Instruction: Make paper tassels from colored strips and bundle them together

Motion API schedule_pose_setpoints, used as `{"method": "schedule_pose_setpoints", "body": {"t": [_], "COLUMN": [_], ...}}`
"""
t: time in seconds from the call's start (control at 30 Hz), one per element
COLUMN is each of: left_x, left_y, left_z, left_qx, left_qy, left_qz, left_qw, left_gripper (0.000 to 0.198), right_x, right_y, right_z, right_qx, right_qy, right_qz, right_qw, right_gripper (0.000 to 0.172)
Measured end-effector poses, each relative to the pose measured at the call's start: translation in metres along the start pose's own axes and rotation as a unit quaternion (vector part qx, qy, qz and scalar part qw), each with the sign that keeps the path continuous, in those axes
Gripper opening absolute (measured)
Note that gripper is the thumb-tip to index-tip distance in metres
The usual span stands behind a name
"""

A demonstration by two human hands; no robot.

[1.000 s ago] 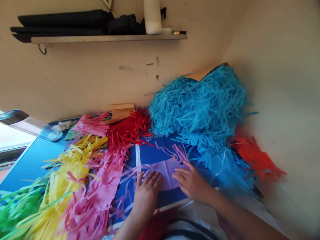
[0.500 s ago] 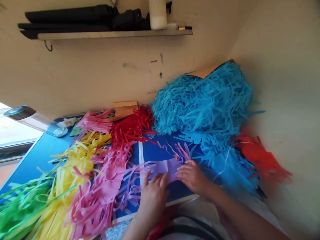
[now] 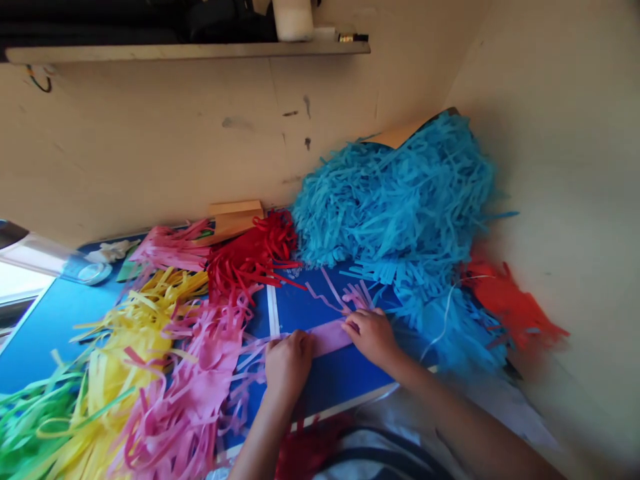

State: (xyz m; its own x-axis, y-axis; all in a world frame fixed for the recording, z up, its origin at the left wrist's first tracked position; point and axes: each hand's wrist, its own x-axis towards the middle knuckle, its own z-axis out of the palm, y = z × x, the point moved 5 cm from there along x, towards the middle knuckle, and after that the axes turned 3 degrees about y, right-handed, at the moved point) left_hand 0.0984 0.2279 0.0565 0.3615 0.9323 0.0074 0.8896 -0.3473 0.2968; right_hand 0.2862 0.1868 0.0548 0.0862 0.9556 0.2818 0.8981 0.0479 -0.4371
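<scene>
A folded band of lilac fringed paper (image 3: pixel 327 335) lies on the blue table top (image 3: pixel 345 380) in front of me. My left hand (image 3: pixel 287 363) has its fingers curled down on the band's left end. My right hand (image 3: pixel 371 333) pinches the band's right end, where loose lilac strips fan out toward the back. Both hands press the paper flat against the table.
Heaps of fringed paper ring the spot: a big blue pile (image 3: pixel 400 200) at the back right, orange (image 3: pixel 510 307) by the right wall, red (image 3: pixel 250 257), pink (image 3: pixel 195 387), yellow (image 3: pixel 130 333) and green (image 3: pixel 30 420) to the left. A clear bottle (image 3: pixel 50 257) lies far left. A shelf (image 3: pixel 190 50) hangs above.
The lilac sheet lay spread under flat, open hands; it is now folded into a narrow band, and both hands have closed on its ends and shifted slightly back.
</scene>
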Motion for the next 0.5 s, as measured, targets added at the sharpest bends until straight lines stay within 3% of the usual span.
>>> {"method": "schedule_pose_setpoints", "body": {"t": [0.33,0.5], "left_x": [0.0062,0.0058], "left_y": [-0.0010,0.0013], "left_z": [0.0023,-0.0028], "left_qx": [0.044,0.068], "left_qy": [-0.039,-0.017], "left_qz": [-0.024,-0.024], "left_qw": [0.998,0.997], "left_gripper": [0.029,0.027], "right_x": [0.0034,0.0032], "right_y": [0.0044,0.0074], "right_z": [0.0053,0.0047], "right_qx": [-0.014,-0.027], "right_qy": [-0.012,-0.008], "right_qz": [0.034,0.047], "right_qw": [0.999,0.998], "right_gripper": [0.019,0.017]}}
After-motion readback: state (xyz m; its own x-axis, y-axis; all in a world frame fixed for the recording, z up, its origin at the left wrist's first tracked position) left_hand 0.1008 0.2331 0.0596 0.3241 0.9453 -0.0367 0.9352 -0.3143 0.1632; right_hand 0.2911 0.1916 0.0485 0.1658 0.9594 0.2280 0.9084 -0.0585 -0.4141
